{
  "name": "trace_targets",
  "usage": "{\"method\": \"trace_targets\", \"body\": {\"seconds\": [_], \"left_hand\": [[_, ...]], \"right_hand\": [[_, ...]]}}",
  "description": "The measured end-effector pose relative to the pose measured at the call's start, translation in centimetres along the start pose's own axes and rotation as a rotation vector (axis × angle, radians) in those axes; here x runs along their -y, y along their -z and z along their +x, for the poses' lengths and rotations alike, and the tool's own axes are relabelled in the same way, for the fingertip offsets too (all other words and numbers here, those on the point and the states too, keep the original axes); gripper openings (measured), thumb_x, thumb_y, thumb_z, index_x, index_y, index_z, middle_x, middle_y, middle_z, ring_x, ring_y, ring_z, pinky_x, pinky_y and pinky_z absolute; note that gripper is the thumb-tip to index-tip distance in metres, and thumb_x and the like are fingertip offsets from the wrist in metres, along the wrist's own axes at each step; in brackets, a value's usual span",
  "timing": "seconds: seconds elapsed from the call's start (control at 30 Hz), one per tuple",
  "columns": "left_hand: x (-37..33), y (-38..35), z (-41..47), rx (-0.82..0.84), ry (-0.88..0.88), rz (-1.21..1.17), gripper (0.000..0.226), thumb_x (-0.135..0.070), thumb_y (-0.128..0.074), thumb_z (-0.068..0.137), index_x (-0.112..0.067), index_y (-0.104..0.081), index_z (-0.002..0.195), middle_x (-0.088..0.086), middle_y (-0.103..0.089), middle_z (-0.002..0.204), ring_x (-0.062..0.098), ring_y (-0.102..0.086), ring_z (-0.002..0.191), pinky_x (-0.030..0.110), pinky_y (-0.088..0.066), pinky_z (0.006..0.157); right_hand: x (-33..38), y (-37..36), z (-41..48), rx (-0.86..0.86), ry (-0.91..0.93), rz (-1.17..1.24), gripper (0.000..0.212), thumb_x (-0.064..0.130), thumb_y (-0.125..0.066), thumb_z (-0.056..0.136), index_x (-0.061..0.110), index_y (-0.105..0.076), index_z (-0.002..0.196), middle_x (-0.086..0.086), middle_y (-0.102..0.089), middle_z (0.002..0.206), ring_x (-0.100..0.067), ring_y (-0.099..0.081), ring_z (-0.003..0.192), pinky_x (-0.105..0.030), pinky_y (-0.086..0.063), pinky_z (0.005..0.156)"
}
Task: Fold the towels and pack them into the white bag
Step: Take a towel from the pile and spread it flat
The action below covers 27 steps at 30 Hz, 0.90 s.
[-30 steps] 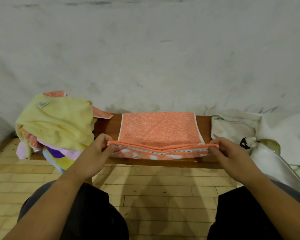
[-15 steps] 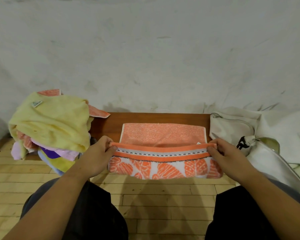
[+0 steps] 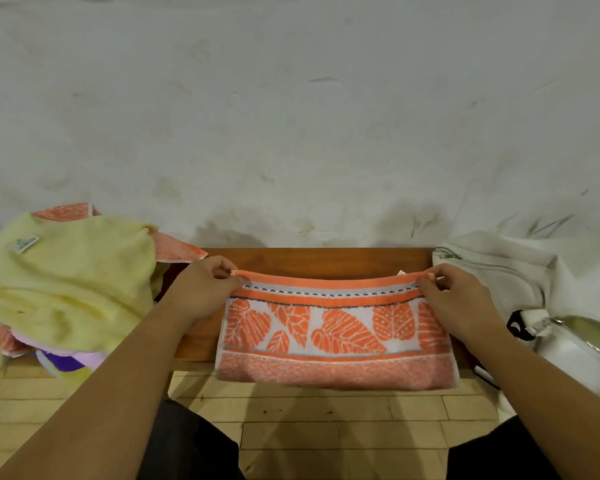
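— Scuffed white wall behind, wooden bench [image 3: 326,259] below. Where's the towel?
— The orange towel [image 3: 333,337] hangs in front of the bench. My left hand [image 3: 201,292] and right hand [image 3: 454,299] each pinch a top corner.
— How far along?
— Early, I'd judge. This one seems doubled once, the pile [image 3: 63,282] on my left lies unfolded, and I see nothing packed in the white bag [image 3: 499,275] on my right.

One head-worn view looks forward and down, close over the bench [image 3: 326,259] toward the wall [image 3: 291,116].
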<state>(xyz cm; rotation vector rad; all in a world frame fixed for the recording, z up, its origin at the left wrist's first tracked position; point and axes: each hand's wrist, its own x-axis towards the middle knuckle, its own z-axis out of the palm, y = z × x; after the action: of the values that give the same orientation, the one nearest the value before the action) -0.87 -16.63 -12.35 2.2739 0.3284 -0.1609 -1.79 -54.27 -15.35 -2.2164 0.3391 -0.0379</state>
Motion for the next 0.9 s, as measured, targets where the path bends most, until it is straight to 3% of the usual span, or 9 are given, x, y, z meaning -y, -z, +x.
{"method": "trace_targets", "body": {"seconds": [0.07,0.17,0.33,0.47,0.53,0.63,0.73,0.9], "left_hand": [[0.8,-1.3,1.1,-0.025,0.028,0.01,0.013,-0.038,-0.074,0.088,-0.026,-0.069,0.092,-0.008,-0.072,0.099,0.014,-0.067,0.09,0.034,-0.055,0.078],[1.4,-2.4,2.4,-0.044,0.063,-0.005,0.014,-0.037,-0.075,0.088,-0.025,-0.068,0.091,-0.008,-0.07,0.099,0.013,-0.066,0.089,0.029,-0.051,0.069],[1.7,-3.0,3.4,0.04,0.104,0.092,0.015,-0.038,-0.071,0.091,-0.026,-0.065,0.098,-0.008,-0.07,0.1,0.013,-0.068,0.088,0.032,-0.056,0.075],[1.0,-4.0,3.4,0.136,-0.005,0.195,0.023,-0.039,-0.071,0.091,-0.036,-0.059,0.111,-0.015,-0.065,0.111,0.005,-0.065,0.094,0.024,-0.056,0.07],[0.3,-4.9,3.4,0.156,-0.07,0.306,0.023,-0.051,-0.069,0.089,-0.041,-0.059,0.106,-0.022,-0.064,0.108,0.004,-0.064,0.097,0.031,-0.058,0.082],[-1.0,-6.3,3.2,0.064,-0.208,0.519,0.026,-0.063,-0.064,0.086,-0.042,-0.063,0.101,-0.024,-0.065,0.101,0.003,-0.058,0.103,0.041,-0.037,0.107],[-2.3,-8.1,2.7,0.086,-0.291,0.474,0.025,-0.062,-0.063,0.088,-0.042,-0.065,0.102,-0.025,-0.066,0.097,0.001,-0.055,0.101,0.039,-0.025,0.109],[-3.7,-11.1,2.5,0.191,-0.371,0.386,0.012,-0.049,-0.066,0.093,-0.04,-0.067,0.1,-0.024,-0.064,0.093,0.002,-0.057,0.095,0.041,-0.03,0.11]], "right_hand": [[-0.9,-1.0,0.4,-0.016,-0.004,-0.061,0.009,0.029,-0.059,0.101,0.029,-0.065,0.095,0.009,-0.068,0.091,0.002,-0.059,0.074,-0.015,-0.038,0.059],[-1.6,-2.0,0.8,-0.028,0.0,-0.099,0.008,0.025,-0.061,0.1,0.028,-0.064,0.093,0.013,-0.067,0.088,0.003,-0.058,0.07,-0.008,-0.035,0.051],[-1.6,-2.3,1.3,0.035,0.013,-0.147,0.005,0.037,-0.067,0.095,0.035,-0.063,0.094,0.015,-0.067,0.086,-0.002,-0.064,0.068,-0.013,-0.042,0.052],[-1.4,-2.7,1.8,0.077,0.011,-0.242,0.017,0.051,-0.069,0.091,0.038,-0.063,0.1,0.013,-0.064,0.088,-0.001,-0.062,0.071,-0.018,-0.046,0.058],[-1.3,-2.9,2.0,0.052,0.024,-0.279,0.017,0.053,-0.069,0.09,0.037,-0.064,0.095,0.013,-0.066,0.088,-0.002,-0.06,0.073,-0.022,-0.048,0.061],[-1.3,-3.1,2.2,0.044,0.038,-0.292,0.014,0.051,-0.069,0.09,0.037,-0.064,0.091,0.014,-0.068,0.09,-0.001,-0.06,0.075,-0.025,-0.049,0.063],[-1.3,-3.1,2.1,0.08,0.038,-0.278,0.015,0.05,-0.068,0.091,0.036,-0.065,0.096,0.015,-0.067,0.091,0.003,-0.057,0.074,-0.019,-0.044,0.06],[-1.6,-3.2,2.1,0.097,0.066,-0.289,0.014,0.049,-0.067,0.093,0.036,-0.067,0.099,0.016,-0.066,0.092,0.003,-0.056,0.074,-0.015,-0.041,0.062]]}}
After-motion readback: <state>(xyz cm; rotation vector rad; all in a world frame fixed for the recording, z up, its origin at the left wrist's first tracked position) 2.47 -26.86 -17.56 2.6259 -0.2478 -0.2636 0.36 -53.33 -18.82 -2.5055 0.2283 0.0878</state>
